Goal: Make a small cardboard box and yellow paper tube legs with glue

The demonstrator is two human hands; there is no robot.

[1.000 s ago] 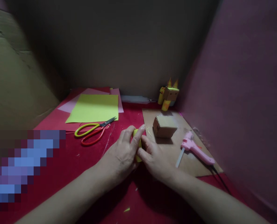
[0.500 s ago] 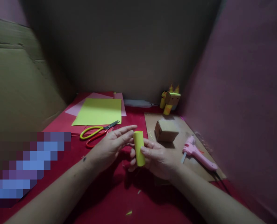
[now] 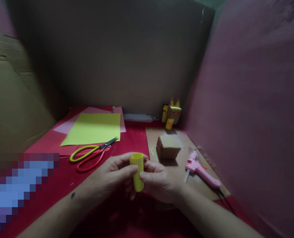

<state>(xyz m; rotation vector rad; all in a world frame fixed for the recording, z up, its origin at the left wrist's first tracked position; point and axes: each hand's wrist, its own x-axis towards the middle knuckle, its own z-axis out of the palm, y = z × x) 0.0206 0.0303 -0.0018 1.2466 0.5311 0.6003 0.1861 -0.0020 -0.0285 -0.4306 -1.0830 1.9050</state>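
Observation:
A yellow paper tube (image 3: pixel 137 177) is held nearly upright between both hands, its open upper end showing. My left hand (image 3: pixel 119 172) grips it from the left, with the thumb on its front near the middle. From the right, my right hand (image 3: pixel 159 180) holds it too, thumb pressed on the front a little lower. The other fingers are partly hidden behind the tube. Left of the hands lie scissors (image 3: pixel 102 147) with one yellow and one red handle, blades apart. Beyond my right hand sits a small brown cardboard box (image 3: pixel 168 147).
A pink glue gun (image 3: pixel 202 172) and the box lie on a cardboard sheet (image 3: pixel 184 135). Behind stands a cardboard figure (image 3: pixel 174 114) with pointed ears. Yellow paper (image 3: pixel 94 127) tops pink and red sheets at the back left. Walls enclose the red surface (image 3: pixel 134 134).
My left hand has closed onto the tube, where before its fingers were apart beside it. The view has shifted, so the surroundings sit lower and further left.

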